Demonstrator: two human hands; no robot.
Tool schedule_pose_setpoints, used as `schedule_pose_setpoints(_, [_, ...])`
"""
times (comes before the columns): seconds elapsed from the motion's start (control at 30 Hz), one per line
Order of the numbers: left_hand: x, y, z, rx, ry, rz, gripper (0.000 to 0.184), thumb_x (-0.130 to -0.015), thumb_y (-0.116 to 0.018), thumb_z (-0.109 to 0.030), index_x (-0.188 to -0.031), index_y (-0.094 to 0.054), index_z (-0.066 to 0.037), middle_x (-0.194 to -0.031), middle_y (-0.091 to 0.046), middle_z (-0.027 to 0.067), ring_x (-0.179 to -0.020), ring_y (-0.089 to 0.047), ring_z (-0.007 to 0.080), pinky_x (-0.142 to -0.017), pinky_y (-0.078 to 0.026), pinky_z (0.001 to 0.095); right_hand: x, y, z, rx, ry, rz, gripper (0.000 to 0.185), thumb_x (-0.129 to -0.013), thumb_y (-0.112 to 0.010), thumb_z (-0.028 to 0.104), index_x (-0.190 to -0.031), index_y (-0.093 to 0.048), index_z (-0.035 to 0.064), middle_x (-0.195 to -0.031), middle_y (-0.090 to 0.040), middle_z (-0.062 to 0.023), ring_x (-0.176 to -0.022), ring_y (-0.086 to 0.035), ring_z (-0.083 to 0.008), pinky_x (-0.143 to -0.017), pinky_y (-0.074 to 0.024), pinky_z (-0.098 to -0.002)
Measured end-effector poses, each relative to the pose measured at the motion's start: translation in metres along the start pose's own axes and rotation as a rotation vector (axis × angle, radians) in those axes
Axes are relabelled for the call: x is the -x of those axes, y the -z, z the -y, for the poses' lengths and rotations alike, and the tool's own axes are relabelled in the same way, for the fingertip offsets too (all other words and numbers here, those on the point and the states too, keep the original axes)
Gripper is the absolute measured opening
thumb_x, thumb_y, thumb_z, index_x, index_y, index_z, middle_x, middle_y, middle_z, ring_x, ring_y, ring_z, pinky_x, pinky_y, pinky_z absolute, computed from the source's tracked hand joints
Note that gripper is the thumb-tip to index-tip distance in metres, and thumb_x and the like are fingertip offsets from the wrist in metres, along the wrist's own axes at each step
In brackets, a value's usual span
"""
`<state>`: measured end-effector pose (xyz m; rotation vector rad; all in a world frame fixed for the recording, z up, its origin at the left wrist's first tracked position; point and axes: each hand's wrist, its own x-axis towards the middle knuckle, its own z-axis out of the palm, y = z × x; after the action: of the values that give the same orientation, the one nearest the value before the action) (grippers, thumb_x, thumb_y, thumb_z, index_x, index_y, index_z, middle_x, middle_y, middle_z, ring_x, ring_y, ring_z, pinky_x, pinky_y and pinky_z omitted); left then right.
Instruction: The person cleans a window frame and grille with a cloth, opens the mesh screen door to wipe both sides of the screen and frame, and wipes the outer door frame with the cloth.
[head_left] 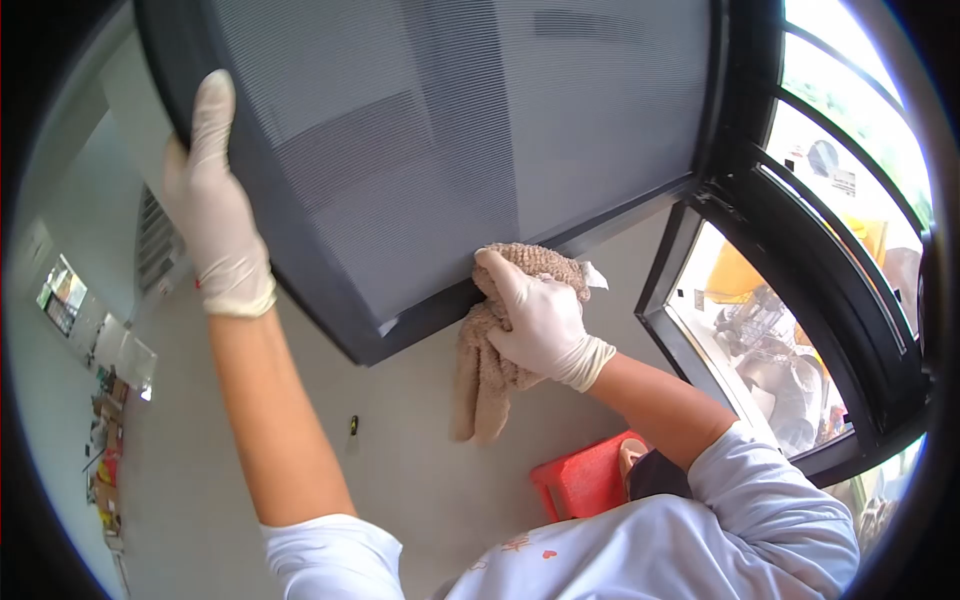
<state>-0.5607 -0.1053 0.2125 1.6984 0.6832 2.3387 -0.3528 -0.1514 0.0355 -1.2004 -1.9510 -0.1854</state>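
A dark-framed panel with a grey mesh screen (600, 120) stands open in front of me. My left hand (218, 200), in a white glove, grips the panel's left frame edge, its thumb on the near face and the other fingers mostly hidden behind. In my gloved right hand (540, 320) is a bunched brown fluffy cloth (485, 370), pressed against the bottom rail of the frame. The cloth wraps over the rail and its loose ends hang below it.
A black window frame (810, 270) with glass stands at the right. Below is a red stool (585, 478) with a sandalled foot on it. A small dark object (353, 425) lies on the floor; assorted items line the left wall.
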Motion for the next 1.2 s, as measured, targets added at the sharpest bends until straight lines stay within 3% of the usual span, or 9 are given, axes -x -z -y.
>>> schedule_pose_setpoints(0.2, [-0.004,0.005,0.007,0.017,-0.007,-0.025,0.048,-0.079,-0.072,-0.041,-0.095,-0.063,0.004,-0.086,-0.061,0.0032,-0.077,-0.053,0.0115,-0.073,-0.043,0.0223,-0.006,-0.034,0.064,-0.175,-0.022,0.231,0.067,-0.063,-0.065,0.007,-0.125,-0.04,0.0058,-0.104,-0.061,-0.0138,-0.083,-0.063,-0.0308,-0.071,-0.0514,-0.0363])
schedule_pose_setpoints(0.3, [-0.001,0.006,0.005,-0.081,0.04,-0.014,0.048,-0.078,-0.072,-0.043,-0.09,-0.063,0.003,-0.079,-0.06,0.0017,-0.07,-0.052,0.0106,-0.066,-0.042,0.0221,-0.006,-0.036,0.063,-0.648,-0.07,0.143,0.062,-0.067,-0.061,0.003,-0.125,-0.04,0.0061,-0.101,-0.061,-0.0152,-0.085,-0.063,-0.0317,-0.073,-0.0513,-0.0355])
schedule_pose_setpoints(0.33, [-0.002,0.008,0.003,-0.125,0.045,-0.017,0.048,-0.078,-0.072,-0.044,-0.089,-0.063,0.002,-0.078,-0.06,0.0014,-0.069,-0.051,0.0105,-0.065,-0.042,0.0221,-0.005,-0.043,0.057,-0.576,0.092,-0.131,0.055,-0.072,-0.06,0.01,-0.124,-0.04,0.0076,-0.089,-0.064,-0.0158,-0.077,-0.064,-0.0333,-0.068,-0.0515,-0.0402])
schedule_pose_setpoints(0.47, [-0.004,0.008,0.009,-0.087,-0.025,-0.02,0.05,-0.077,-0.072,-0.046,-0.087,-0.062,0.002,-0.079,-0.062,0.0039,-0.072,-0.055,0.0131,-0.073,-0.046,0.0246,-0.005,-0.037,0.081,-0.307,-0.135,0.18,0.048,-0.072,-0.061,0.011,-0.117,-0.046,0.007,-0.089,-0.064,-0.0146,-0.078,-0.064,-0.0309,-0.068,-0.0513,-0.0381])
schedule_pose_setpoints(0.83, [-0.001,0.008,0.003,-0.075,0.037,-0.004,0.055,-0.075,-0.071,-0.051,-0.084,-0.058,0.002,-0.074,-0.058,0.0055,-0.072,-0.056,0.0163,-0.072,-0.047,0.029,-0.02,-0.004,0.072,-0.336,-0.058,0.3,0.044,-0.069,-0.064,0.013,-0.11,-0.052,0.0073,-0.091,-0.065,-0.012,-0.087,-0.062,-0.0334,-0.076,-0.0494,-0.0386])
schedule_pose_setpoints(0.9, [-0.002,0.01,0.002,-0.112,-0.053,0.0,0.057,-0.075,-0.071,-0.052,-0.084,-0.058,0.002,-0.075,-0.058,0.0069,-0.071,-0.056,0.0171,-0.072,-0.047,0.0302,-0.018,-0.003,0.071,-0.621,-0.151,0.117,0.042,-0.07,-0.064,0.014,-0.11,-0.051,0.0083,-0.092,-0.065,-0.0127,-0.085,-0.063,-0.0322,-0.076,-0.0504,-0.0379])
schedule_pose_setpoints(0.97, [-0.004,0.014,0.007,-0.133,-0.029,-0.021,0.06,-0.076,-0.071,-0.05,-0.094,-0.058,0.006,-0.089,-0.061,0.0134,-0.082,-0.058,0.0216,-0.08,-0.046,0.0319,-0.021,0.0,0.081,-0.472,-0.125,-0.026,0.039,-0.073,-0.061,0.012,-0.11,-0.05,0.0084,-0.091,-0.065,-0.0113,-0.084,-0.063,-0.0318,-0.075,-0.0494,-0.0383])
schedule_pose_setpoints(1.1, [0.007,0.008,-0.018,0.023,0.02,0.041,0.063,-0.079,-0.07,-0.044,-0.108,-0.055,0.01,-0.108,-0.06,0.0191,-0.101,-0.056,0.0269,-0.092,-0.042,0.0324,-0.012,-0.007,0.08,-0.259,-0.049,0.319,0.035,-0.075,-0.06,0.018,-0.108,-0.052,0.0079,-0.09,-0.063,-0.0162,-0.085,-0.062,-0.033,-0.076,-0.047,-0.0411])
schedule_pose_setpoints(1.2, [0.008,0.007,-0.025,-0.013,0.009,0.046,0.065,-0.08,-0.068,-0.044,-0.111,-0.053,0.011,-0.11,-0.059,0.0209,-0.105,-0.056,0.0285,-0.097,-0.04,0.0331,0.008,0.008,0.074,-0.536,-0.205,0.332,0.03,-0.074,-0.059,0.008,-0.103,-0.056,0.0045,-0.093,-0.062,-0.01,-0.091,-0.06,-0.0213,-0.082,-0.0475,-0.0319])
